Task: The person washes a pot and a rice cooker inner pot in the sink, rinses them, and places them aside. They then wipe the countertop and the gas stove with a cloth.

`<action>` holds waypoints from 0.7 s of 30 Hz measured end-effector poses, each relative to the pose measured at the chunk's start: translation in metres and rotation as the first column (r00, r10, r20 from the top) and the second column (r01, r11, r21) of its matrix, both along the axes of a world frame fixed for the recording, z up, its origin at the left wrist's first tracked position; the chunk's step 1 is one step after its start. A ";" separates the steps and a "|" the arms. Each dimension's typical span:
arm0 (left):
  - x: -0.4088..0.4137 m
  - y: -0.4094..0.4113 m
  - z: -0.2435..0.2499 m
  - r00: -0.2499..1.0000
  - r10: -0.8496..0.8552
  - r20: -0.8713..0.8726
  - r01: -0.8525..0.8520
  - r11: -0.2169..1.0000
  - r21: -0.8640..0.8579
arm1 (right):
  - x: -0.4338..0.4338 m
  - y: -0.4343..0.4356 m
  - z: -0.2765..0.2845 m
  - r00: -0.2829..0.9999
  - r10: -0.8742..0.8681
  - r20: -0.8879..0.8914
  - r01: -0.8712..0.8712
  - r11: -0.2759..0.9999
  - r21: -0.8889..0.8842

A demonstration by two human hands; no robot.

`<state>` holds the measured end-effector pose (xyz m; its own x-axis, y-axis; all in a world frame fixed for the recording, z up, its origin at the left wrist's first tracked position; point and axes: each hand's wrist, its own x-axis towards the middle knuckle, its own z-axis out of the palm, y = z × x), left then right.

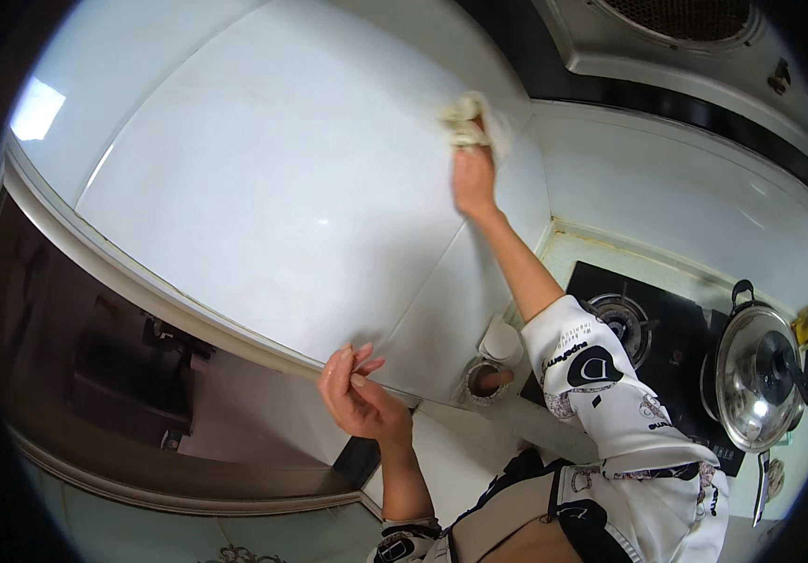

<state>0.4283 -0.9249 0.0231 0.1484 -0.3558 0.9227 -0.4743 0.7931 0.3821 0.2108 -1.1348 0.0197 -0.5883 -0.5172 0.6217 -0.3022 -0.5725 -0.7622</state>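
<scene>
My right hand (475, 179) grips a crumpled pale yellow cloth (466, 119) high on the glossy white wall panel (256, 176), close to the corner with the adjoining wall. Motion blurs the cloth's edges, and part of the hand is hidden by it. Lower down, my left hand (365, 397) is raised by the panel's edge trim (249, 341). Its fingers are loosely bent and apart, with nothing seen in them. Whether its fingertips touch the wall cannot be told.
Below my right arm lies a black glass gas hob (682, 345) with a burner (619, 327). A lidded wok (759, 380) sits on its far side. A mortar with a pestle (492, 381) and a white container (502, 342) stand against the wall. Overhead hangs a range hood (629, 60).
</scene>
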 end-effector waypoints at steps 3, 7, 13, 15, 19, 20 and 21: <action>-0.021 -0.011 -0.003 0.996 -0.088 0.007 0.088 0.996 0.010 | -0.069 -0.043 -0.080 0.962 -0.260 0.086 0.239 0.950 0.200; -0.019 -0.022 -0.013 0.992 -0.058 0.108 0.057 0.998 0.008 | -0.008 -0.006 -0.075 0.958 -0.080 0.275 0.006 0.966 0.260; -0.024 -0.023 0.002 0.995 -0.005 0.098 0.016 0.994 -0.112 | 0.101 0.094 0.050 0.811 0.052 -0.582 -0.204 0.959 -0.199; -0.021 -0.023 0.010 0.997 0.021 0.074 -0.008 0.985 -0.170 | 0.100 0.112 0.110 0.702 -0.012 -0.712 -0.321 0.887 -0.332; -0.021 -0.008 0.015 0.992 0.121 0.039 -0.107 0.957 -0.268 | 0.083 0.096 0.172 0.776 -0.141 -0.615 -0.312 0.762 -0.568; -0.016 -0.005 0.011 0.985 0.165 0.051 -0.144 0.948 -0.285 | 0.074 0.095 0.177 0.784 -0.245 -0.570 -0.211 0.759 -0.616; -0.006 0.001 0.008 0.974 0.219 0.056 -0.194 0.938 -0.287 | 0.073 0.089 0.179 0.792 -0.326 -0.516 -0.116 0.749 -0.652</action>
<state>0.4227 -0.9243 0.0316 0.1068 -0.0531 0.9929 -0.6601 0.7430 0.1108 0.2835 -1.0459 0.1988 -0.0333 0.1631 0.9861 -0.6296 -0.7696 0.1060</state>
